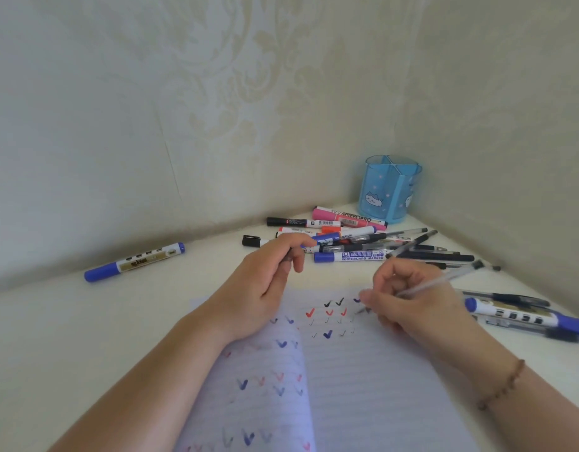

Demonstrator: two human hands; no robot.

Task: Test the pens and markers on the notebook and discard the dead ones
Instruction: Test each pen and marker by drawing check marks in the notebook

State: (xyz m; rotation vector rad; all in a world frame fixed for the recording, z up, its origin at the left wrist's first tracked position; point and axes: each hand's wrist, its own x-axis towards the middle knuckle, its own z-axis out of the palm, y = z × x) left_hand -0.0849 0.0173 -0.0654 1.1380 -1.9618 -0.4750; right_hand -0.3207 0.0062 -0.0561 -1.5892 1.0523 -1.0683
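Note:
An open lined notebook (363, 386) lies in front of me, covered with black, red and blue check marks. My right hand (409, 301) grips a clear-barrelled pen (441, 280) with its tip touching the page near the top row of marks. My left hand (265, 282) rests on the notebook's upper left corner, its curled fingers pinching a small dark piece that looks like a pen cap (286, 257). A pile of pens and markers (356, 243) lies just beyond both hands.
A blue translucent pen holder (391, 190) stands in the back corner against the walls. One blue-capped marker (135, 261) lies alone at the left. Another blue marker (526, 316) and several pens lie at the right edge, beside my right hand.

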